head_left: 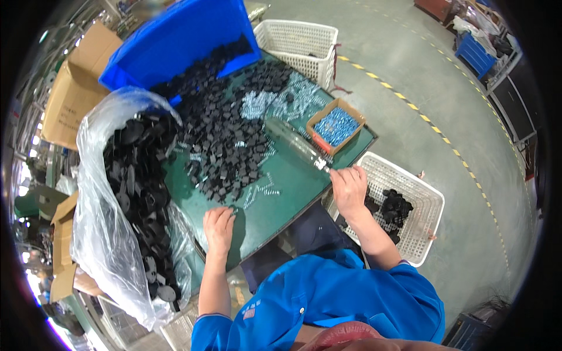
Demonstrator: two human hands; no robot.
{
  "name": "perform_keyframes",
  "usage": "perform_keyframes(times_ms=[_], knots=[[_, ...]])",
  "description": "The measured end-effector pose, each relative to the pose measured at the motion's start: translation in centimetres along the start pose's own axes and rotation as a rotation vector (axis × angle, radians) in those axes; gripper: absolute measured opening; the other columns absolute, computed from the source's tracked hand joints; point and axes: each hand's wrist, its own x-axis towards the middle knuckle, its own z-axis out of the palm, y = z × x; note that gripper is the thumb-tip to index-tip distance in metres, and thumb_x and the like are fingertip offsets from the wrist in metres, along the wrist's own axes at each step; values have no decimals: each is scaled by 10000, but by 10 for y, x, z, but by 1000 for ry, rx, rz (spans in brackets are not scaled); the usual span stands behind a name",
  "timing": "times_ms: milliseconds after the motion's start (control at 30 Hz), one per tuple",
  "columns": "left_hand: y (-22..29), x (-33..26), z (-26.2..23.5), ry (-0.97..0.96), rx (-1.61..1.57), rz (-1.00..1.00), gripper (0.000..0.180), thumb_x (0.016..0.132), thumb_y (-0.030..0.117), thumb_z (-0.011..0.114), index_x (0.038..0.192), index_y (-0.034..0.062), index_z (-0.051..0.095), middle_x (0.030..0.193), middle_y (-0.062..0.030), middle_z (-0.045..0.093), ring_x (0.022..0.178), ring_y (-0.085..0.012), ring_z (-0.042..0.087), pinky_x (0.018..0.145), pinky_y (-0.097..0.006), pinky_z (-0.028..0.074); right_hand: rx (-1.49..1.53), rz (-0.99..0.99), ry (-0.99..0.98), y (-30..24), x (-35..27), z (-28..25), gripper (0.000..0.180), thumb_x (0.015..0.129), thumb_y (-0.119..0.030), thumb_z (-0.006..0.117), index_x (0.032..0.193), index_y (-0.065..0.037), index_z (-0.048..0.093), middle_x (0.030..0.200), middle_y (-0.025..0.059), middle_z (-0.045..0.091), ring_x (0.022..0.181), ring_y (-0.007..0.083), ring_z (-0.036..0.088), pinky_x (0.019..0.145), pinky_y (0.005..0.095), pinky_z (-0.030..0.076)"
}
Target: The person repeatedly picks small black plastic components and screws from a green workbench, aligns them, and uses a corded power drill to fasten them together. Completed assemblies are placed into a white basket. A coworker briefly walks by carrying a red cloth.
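My left hand [219, 229] is over the near left part of the green table [263, 219], just in front of a pile of small black plastic pieces [225, 137]. Its fingers are curled together; whatever they pinch is hidden. At the table's right edge, my right hand [349, 188] has its fingers closed beside the shiny end of a long clear object [295, 142]; what is between them is too small to make out. Loose metal springs [263, 190] lie between the hands, and more springs [257, 105] are heaped farther back.
A tipped blue bin [181, 44] spills black pieces at the back. Right of the pile stands a cardboard box [312, 130] of small bluish parts. A clear bag [96, 205] of black parts bulges at left. White baskets [430, 225] flank the table's right side.
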Motion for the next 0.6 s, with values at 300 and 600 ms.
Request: perform_keyframes(times_ms=[300,600], knots=[[17,1,-2,-8,-37,25,217,726,12,731,938,36,697,960,-104,653,888,-306,595,822,-407,481,253,314,63,21,-40,-23,125,794,-71,696,914,-42,709,856,76,666,790,276,631,771,387,510],[20,-7,-1,-40,-80,-18,222,741,19,727,960,50,701,991,-102,652,925,-303,604,905,-426,462,935,900,-110,9,-66,0,206,926,-113,629,1034,47,701,818,100,707,742,124,663,696,263,513]])
